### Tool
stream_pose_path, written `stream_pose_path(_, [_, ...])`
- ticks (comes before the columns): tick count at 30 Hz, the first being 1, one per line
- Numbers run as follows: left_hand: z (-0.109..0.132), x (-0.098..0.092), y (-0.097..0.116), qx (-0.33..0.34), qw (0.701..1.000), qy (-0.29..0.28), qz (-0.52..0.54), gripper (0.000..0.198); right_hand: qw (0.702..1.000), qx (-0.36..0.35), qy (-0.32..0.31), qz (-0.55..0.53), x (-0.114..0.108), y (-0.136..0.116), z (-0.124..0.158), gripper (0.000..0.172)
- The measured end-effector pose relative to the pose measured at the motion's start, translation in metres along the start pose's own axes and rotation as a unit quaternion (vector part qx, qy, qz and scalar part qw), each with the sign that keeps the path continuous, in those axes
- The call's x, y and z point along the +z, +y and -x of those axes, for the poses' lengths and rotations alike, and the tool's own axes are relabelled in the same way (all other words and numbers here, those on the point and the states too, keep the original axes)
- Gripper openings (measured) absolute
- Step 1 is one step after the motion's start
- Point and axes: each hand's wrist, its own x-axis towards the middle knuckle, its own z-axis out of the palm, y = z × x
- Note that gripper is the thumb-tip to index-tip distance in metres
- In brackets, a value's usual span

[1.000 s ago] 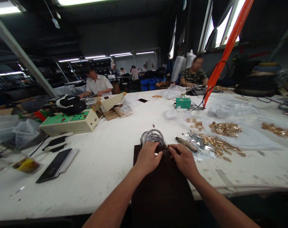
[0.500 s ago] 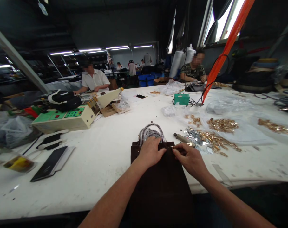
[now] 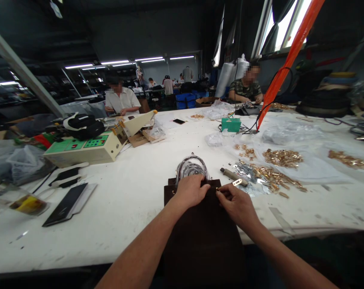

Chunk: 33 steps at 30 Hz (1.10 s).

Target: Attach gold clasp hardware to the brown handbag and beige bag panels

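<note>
A dark brown handbag (image 3: 204,228) stands upright at the table's front edge, its handles (image 3: 192,160) wrapped in clear plastic. My left hand (image 3: 191,190) grips the bag's top edge, fingers over the far side and thumb on the near side. At the right part of that edge, my right hand (image 3: 234,200) pinches a small gold metal fitting (image 3: 217,188) against the bag. A slotted gold plate (image 3: 237,182) sticks up beyond the right hand's knuckles; whether the hand holds it I cannot tell. The fingertips partly hide the fitting.
Heaps of gold fittings (image 3: 282,158) and silver pieces (image 3: 245,170) lie to the right, beside a grey-handled tool (image 3: 230,175). A cream machine (image 3: 82,150), a black notebook (image 3: 66,204) and a glass cup (image 3: 28,204) are leftward. Two people (image 3: 122,100) sit across the table.
The right hand has shifted slightly left and down, still pinching at the bag's edge. The slotted gold plate now shows more fully above its knuckles. The left hand keeps its grip.
</note>
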Motion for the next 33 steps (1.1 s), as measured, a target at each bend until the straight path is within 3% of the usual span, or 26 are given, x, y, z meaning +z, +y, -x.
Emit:
stream_pose_path(6, [0.007,-0.005,0.009,0.021,0.999,0.009,-0.023,0.021,0.998,-0.032,0.009,0.059,0.003,-0.006,-0.002,0.017])
stream_pose_path(12, [0.013,-0.009,0.016,0.049,0.998,0.029,-0.028,0.019,0.989,-0.065,0.026,0.128,0.012,0.004,-0.003,0.016])
stream_pose_path(17, [0.008,0.000,0.006,0.065,0.996,0.044,-0.046,0.019,0.996,-0.064,0.002,0.063,0.013,0.006,-0.006,0.016])
stream_pose_path(20, [0.009,0.011,-0.007,0.087,0.991,0.080,-0.056,0.025,0.998,-0.064,-0.001,0.007,0.006,0.004,-0.006,0.026])
stream_pose_path(24, [0.030,0.025,-0.028,0.117,0.975,0.185,-0.035,0.045,0.997,-0.061,0.045,-0.006,-0.018,0.018,-0.001,0.023])
stream_pose_path(29, [0.066,0.041,-0.063,0.021,0.951,0.309,0.004,0.056,0.994,-0.004,0.093,0.054,-0.068,0.072,-0.005,0.029])
stream_pose_path(33, [0.077,0.050,-0.086,-0.134,0.941,0.300,0.083,0.084,0.984,0.011,0.099,0.147,-0.105,0.120,-0.020,0.029])
